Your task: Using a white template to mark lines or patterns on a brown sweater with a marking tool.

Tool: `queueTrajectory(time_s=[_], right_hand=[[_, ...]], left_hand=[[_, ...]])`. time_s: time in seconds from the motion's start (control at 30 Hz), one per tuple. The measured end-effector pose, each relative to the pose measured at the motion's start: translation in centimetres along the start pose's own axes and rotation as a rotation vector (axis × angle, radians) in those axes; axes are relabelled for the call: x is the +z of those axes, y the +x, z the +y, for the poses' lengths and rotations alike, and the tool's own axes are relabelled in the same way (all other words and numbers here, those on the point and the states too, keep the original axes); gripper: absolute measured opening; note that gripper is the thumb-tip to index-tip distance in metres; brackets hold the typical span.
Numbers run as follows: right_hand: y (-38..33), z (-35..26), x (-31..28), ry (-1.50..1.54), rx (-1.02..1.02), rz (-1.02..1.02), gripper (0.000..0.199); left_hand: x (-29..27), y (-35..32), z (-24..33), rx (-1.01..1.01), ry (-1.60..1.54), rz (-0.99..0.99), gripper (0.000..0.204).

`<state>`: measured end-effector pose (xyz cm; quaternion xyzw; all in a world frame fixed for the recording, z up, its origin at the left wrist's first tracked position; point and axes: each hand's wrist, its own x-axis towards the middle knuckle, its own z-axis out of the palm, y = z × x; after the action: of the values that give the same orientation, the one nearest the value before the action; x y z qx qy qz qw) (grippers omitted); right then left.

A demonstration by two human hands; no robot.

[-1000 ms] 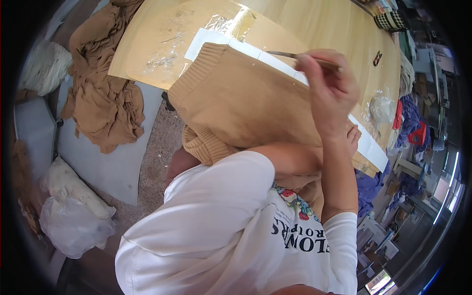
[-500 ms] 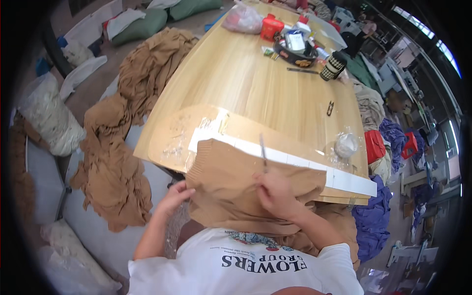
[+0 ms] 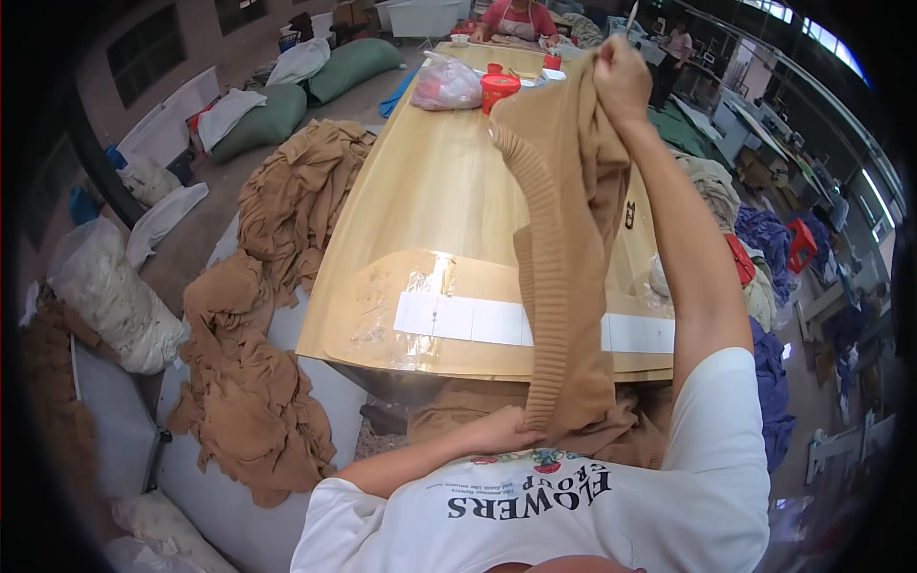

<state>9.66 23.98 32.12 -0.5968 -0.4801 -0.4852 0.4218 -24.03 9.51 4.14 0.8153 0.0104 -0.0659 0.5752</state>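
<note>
A brown sweater point(image 3: 585, 315) hangs upright between the hands, across the near edge of the table point(image 3: 435, 191). The right hand point(image 3: 621, 81), above the table, is closed on its upper end, a thin tool point(image 3: 631, 17) poking up; the left hand point(image 3: 508, 430), below the table's near edge, pinches the lower ribbing. The sweater hides part of the white strip point(image 3: 463, 318) on the table. Toward the table's far end sit a plastic bag point(image 3: 447, 84) and red tub point(image 3: 499, 93); brown cloth point(image 3: 250, 406) lies left of it, purple cloth point(image 3: 770, 382) right.

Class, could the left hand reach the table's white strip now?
Probably yes: the white strip lies partly clear of cloth beyond the left hand, which would likely first release the brown garment.
</note>
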Motion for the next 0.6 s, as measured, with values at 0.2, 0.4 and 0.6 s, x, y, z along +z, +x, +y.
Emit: queueTrajectory(time_s=[0.2,0.4,0.6], right_hand=[[-11.5,-10.4,-11.5,1.022,0.292,-1.367,0.017],[-16.9,-10.8,-18.8,1.140,0.659,-0.965,0.021],[-20.5,-14.1,-24.8,0.845,0.557,-0.986,0.038]], left_hand=[[-8.5,-0.8,7.2,-0.124,-0.695,0.385,0.027],[-8.5,-1.5,7.7,-0.188,-0.876,0.110,0.028],[-8.7,0.7,8.3,-0.387,-0.990,0.256,0.024]])
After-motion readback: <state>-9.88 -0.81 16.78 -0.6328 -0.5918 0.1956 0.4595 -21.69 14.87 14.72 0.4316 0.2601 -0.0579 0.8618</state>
